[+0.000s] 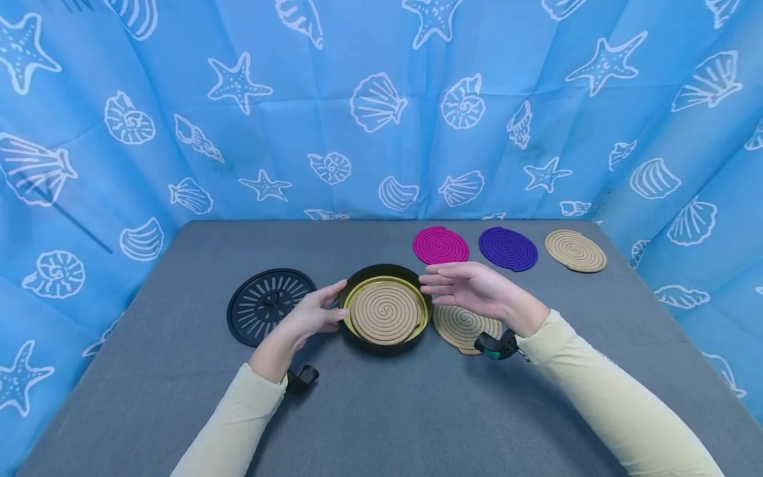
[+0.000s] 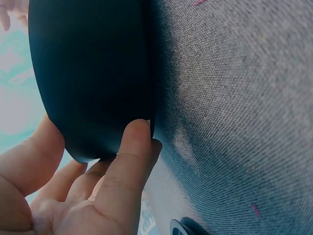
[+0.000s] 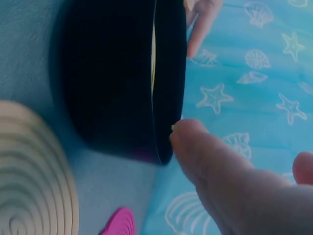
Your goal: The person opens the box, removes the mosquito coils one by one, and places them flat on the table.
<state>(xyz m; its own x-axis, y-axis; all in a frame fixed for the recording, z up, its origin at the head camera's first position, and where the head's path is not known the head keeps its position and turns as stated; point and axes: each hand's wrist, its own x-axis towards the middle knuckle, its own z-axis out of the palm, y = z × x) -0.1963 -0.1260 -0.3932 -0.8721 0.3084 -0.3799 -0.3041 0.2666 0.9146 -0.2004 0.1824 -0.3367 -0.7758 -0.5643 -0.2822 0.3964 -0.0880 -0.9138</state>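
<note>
A round black container [image 1: 385, 348] stands mid-table in the head view, with a yellow ring [image 1: 424, 322] inside. On the yellow lies a tan spiral-patterned round mat [image 1: 384, 311]. My left hand [image 1: 312, 313] is at the container's left side; in the left wrist view its thumb and fingers lie against the black wall [image 2: 93, 73]. At the right rim is my right hand [image 1: 467, 288], its fingers straight and pointing left. A fingertip [image 3: 188, 137] meets the black rim in the right wrist view. Another tan spiral mat [image 1: 461, 324] lies partly under the right hand.
A black slotted disc [image 1: 247, 311] with a central knob lies left of the container. Toward the back right lie a pink spiral mat [image 1: 440, 246], a purple one [image 1: 508, 249] and a tan one [image 1: 575, 250]. A blue seashell-print curtain [image 1: 381, 159] hangs behind the grey table [image 1: 381, 417].
</note>
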